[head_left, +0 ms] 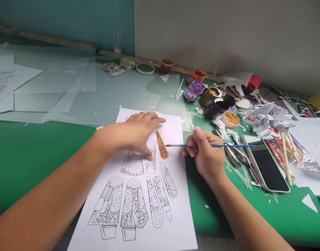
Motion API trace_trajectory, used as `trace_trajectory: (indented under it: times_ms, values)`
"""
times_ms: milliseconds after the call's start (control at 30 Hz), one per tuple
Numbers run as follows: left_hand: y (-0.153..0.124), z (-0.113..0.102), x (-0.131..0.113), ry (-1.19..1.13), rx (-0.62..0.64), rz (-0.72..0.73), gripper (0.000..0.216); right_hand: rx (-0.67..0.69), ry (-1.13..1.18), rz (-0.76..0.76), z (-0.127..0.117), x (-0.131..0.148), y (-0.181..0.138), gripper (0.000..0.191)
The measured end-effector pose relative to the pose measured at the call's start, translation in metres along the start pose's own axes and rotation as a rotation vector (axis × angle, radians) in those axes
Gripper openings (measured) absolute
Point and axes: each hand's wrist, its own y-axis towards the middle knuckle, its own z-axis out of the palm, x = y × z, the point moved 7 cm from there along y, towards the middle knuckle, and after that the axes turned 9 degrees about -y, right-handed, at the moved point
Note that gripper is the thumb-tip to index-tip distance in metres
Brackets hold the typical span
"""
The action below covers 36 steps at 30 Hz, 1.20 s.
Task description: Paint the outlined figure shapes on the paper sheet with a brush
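The right hand [204, 153] pinches a thin blue brush [217, 145] between thumb and fingers. Its tip sits just beside the orange-painted shape [162, 145] on the printed sheet [175, 209]. The left hand [135, 134] lies flat and spread on the sheet, holding nothing, with its fingertips on the outlines just left of that shape.

From where I stand, that is the main risk. If the orange is wet, a finger sliding right could smear it into the unpainted patterns. The sheet lies loose on the green table [31, 153], so a lighter press could let a stroke drag it and carry paint over a line. Open jars [210, 97] crowd near the sheet's top right corner, where the brush's long handle could catch one. The phone [266, 164] lies near the right wrist, within reach of drips.
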Motion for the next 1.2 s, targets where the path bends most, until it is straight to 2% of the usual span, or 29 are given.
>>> trace_trajectory:
  times_ms: [233,333,500,600,800,967,1200]
  values:
    - [0.001,0.002,0.002,0.005,0.013,0.005,0.118,0.078,-0.121,-0.001,0.008,-0.002,-0.002,0.052]
    - [0.002,0.002,0.003,0.001,0.015,0.009,0.117,0.050,-0.181,-0.019,0.004,-0.003,-0.002,0.053]
    - [0.003,0.003,0.006,-0.015,0.012,0.013,0.114,0.051,-0.127,-0.018,0.003,-0.003,-0.003,0.053]
    - [0.003,0.003,0.005,-0.011,0.020,0.009,0.117,0.059,-0.189,-0.036,0.003,-0.001,-0.004,0.052]
    - [0.000,0.002,-0.001,0.073,0.075,-0.046,0.123,-0.014,-0.130,-0.055,-0.003,0.001,-0.003,0.052]
    - [-0.002,0.001,-0.001,0.118,0.100,-0.055,0.122,0.023,-0.203,-0.051,-0.001,-0.002,-0.002,0.051]
    - [-0.002,0.002,0.000,0.126,0.097,-0.052,0.122,0.015,-0.167,-0.046,0.000,-0.004,-0.003,0.052]
